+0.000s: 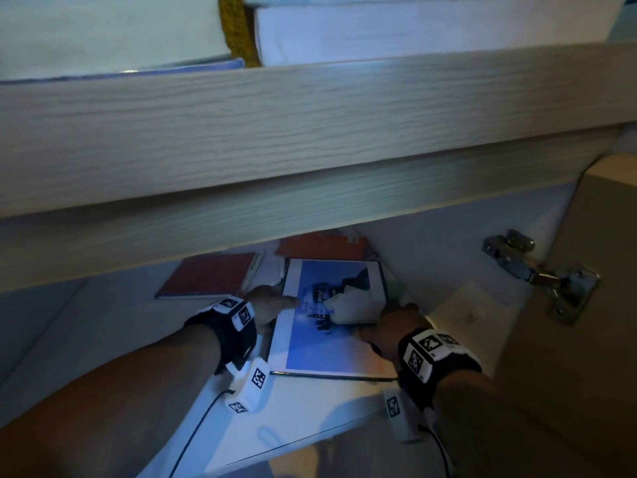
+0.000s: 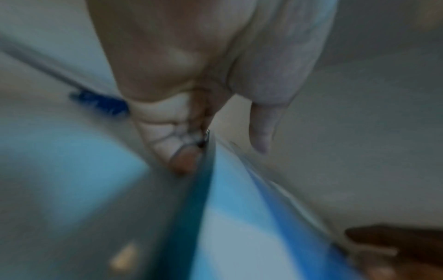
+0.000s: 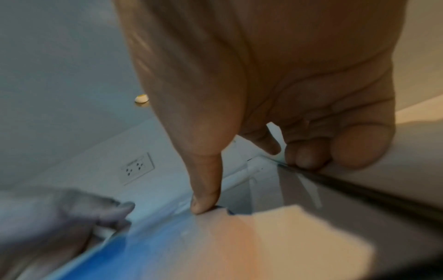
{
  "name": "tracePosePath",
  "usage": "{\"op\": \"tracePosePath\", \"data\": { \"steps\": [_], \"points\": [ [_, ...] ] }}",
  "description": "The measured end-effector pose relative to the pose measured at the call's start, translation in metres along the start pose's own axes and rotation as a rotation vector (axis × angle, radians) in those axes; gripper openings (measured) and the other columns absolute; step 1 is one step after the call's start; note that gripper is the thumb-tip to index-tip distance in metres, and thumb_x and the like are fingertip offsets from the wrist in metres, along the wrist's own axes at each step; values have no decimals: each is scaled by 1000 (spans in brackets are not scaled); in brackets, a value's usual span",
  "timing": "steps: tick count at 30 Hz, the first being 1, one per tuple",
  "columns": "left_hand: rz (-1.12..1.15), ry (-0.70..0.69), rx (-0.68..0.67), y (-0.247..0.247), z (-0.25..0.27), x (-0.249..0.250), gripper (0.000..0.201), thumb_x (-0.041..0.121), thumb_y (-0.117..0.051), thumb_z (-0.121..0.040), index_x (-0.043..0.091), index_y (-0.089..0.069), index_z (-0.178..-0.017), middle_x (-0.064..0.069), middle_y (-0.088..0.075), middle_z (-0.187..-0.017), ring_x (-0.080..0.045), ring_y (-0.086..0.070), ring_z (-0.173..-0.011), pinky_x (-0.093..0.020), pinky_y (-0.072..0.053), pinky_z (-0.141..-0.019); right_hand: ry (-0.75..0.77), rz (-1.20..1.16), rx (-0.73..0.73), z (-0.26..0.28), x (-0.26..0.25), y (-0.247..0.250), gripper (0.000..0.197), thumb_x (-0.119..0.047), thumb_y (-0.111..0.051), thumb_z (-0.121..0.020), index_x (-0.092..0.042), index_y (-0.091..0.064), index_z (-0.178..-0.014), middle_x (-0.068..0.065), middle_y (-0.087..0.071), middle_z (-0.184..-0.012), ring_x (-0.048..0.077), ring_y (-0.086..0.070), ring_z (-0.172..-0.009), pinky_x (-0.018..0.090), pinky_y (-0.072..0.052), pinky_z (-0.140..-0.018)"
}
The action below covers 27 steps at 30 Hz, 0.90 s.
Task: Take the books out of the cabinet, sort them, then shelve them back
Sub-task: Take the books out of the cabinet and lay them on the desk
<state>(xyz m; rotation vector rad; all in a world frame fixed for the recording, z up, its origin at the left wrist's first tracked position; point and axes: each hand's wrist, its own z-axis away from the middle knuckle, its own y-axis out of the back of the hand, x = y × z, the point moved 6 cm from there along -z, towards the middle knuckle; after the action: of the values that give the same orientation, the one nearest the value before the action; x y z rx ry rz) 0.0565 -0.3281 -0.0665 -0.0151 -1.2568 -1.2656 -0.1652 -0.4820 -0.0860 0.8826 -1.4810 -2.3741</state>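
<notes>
A large blue-and-white book [image 1: 327, 353] lies flat on the floor of the lower cabinet compartment. My left hand [image 1: 272, 301] holds its left edge, with the thumb on the cover. In the left wrist view the book's edge [image 2: 207, 189] runs between the curled fingers [image 2: 182, 159] and the thumb. My right hand [image 1: 396, 326] holds the right edge. There the thumb [image 3: 205, 202] presses on the cover [image 3: 143, 246] and the other fingers [image 3: 309, 157] curl round the edge. Two red books [image 1: 206, 276] [image 1: 324, 246] lie flat behind it.
The shelf board [image 1: 310, 132] hangs close above my hands, with thick books [image 1: 413, 29] stacked on it. An open cabinet door [image 1: 593, 322] with a metal hinge [image 1: 537, 270] stands at the right. The right wrist view shows a wall outlet [image 3: 138, 167] at the cabinet's back.
</notes>
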Motion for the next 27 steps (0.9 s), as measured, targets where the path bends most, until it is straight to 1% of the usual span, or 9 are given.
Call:
{"op": "tracePosePath", "data": {
  "steps": [4,8,11,14,17,20,22,24,27],
  "points": [
    [161,-23,-139,-12,19,-6,29,29,-77,-86,6,-59,-86,-3,-57,-68,-17,-58,-59,-26,-46,-65,22,-161,-19,4,4,6,70,-55,-62,-94,-4,-49,-141,15,-56,-143,29,-57,-127,26,-47,-94],
    [276,-210,-192,-10,17,-13,41,6,-60,-98,19,-50,-135,2,-58,-130,-21,-55,-123,-39,-39,-111,-7,-437,0,0,8,12,38,-44,-70,-93,-6,-66,-99,14,-70,-109,22,-61,-80,22,-44,-67],
    [522,-274,-147,-7,24,-13,34,-3,-55,-98,21,-59,-122,-6,-64,-129,-20,-65,-107,-36,-51,-91,-26,-519,-31,-3,8,11,41,-47,-72,-90,-10,-62,-78,8,-65,-76,19,-57,-63,22,-44,-56],
    [689,-351,-179,-1,26,-12,46,-4,-64,-90,36,-66,-113,-6,-70,-126,-28,-66,-110,-49,-49,-102,11,-646,-36,-7,-2,10,45,-49,-73,-89,-11,-60,-67,1,-57,-55,16,-53,-51,24,-38,-52],
    [750,-326,-248,3,24,-3,55,8,-71,-87,38,-58,-132,1,-63,-137,-24,-58,-125,-52,-38,-112,81,-899,-46,-12,-9,3,30,-25,-78,-89,-1,-66,-77,10,-60,-56,23,-55,-55,29,-44,-57],
    [394,-226,-1,20,8,-1,5,20,-60,-100,21,-55,-102,0,-61,-93,-17,-53,-93,-29,-40,-88,15,-994,-14,-26,5,-16,35,-8,-82,-79,13,-67,-103,25,-69,-84,32,-64,-72,37,-51,-66],
    [-50,-186,172,38,-14,-7,26,33,-60,-99,14,-57,-82,-16,-56,-79,-23,-53,-77,-30,-41,-72,11,-891,7,-31,8,-20,23,-7,-79,-84,8,-68,-97,18,-65,-78,27,-59,-66,31,-47,-63],
    [-486,-211,293,55,-26,-7,34,37,-55,-99,7,-68,-107,-23,-65,-111,-30,-61,-102,-33,-47,-87,25,-757,9,-37,7,-22,16,-10,-76,-87,2,-66,-94,9,-61,-74,22,-55,-63,26,-40,-57],
    [-725,-178,313,70,-40,-9,60,34,-48,-103,6,-31,-154,-14,-37,-157,-29,-37,-143,-30,-29,-110,49,-722,45,-44,8,-25,33,-14,-77,-86,7,-67,-109,14,-67,-91,25,-61,-79,25,-42,-59]
  ]
}}
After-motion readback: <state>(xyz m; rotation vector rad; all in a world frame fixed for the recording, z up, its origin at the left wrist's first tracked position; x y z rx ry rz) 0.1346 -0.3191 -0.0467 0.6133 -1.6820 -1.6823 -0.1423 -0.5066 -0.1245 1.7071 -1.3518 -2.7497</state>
